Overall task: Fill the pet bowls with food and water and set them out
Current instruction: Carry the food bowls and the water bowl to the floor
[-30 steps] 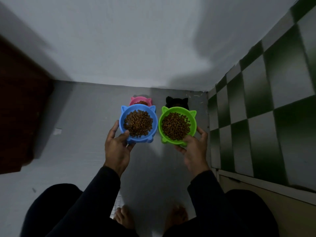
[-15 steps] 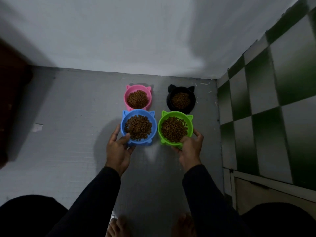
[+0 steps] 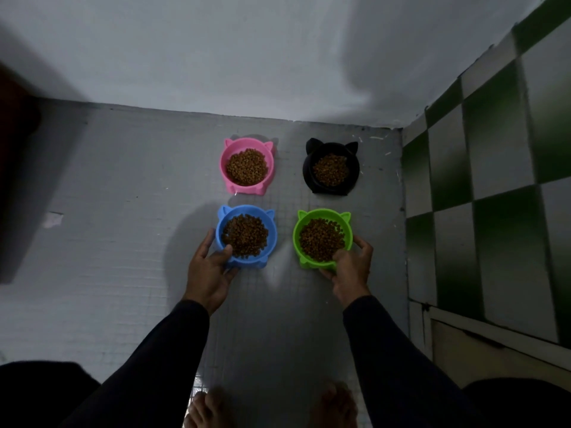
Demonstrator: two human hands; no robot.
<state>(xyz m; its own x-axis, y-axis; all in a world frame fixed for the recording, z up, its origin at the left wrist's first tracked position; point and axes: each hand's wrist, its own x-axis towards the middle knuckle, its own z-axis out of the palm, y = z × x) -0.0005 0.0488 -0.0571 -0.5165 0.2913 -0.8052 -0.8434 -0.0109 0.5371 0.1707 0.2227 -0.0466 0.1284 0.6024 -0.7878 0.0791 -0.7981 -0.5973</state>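
Note:
Several cat-eared bowls full of brown kibble form a square on the grey floor. A pink bowl (image 3: pixel 238 156) and a black bowl (image 3: pixel 310 168) stand at the back near the wall. In front of them are a blue bowl (image 3: pixel 222 230) and a green bowl (image 3: pixel 298 233), low at the floor. My left hand (image 3: pixel 208 270) grips the blue bowl's near rim, thumb over the edge. My right hand (image 3: pixel 350 268) grips the green bowl's near rim the same way.
A white wall (image 3: pixel 247 57) runs behind the bowls. A green and white checkered tiled wall (image 3: pixel 494 180) closes the right side, close to the black and green bowls. A dark piece of furniture (image 3: pixel 15 149) stands at the left. My bare feet (image 3: pixel 210 409) are at the bottom.
Both hands have carried the blue and green bowls down and apart, bringing them low in front of the pink and black bowls. The gap between the two front bowls has widened.

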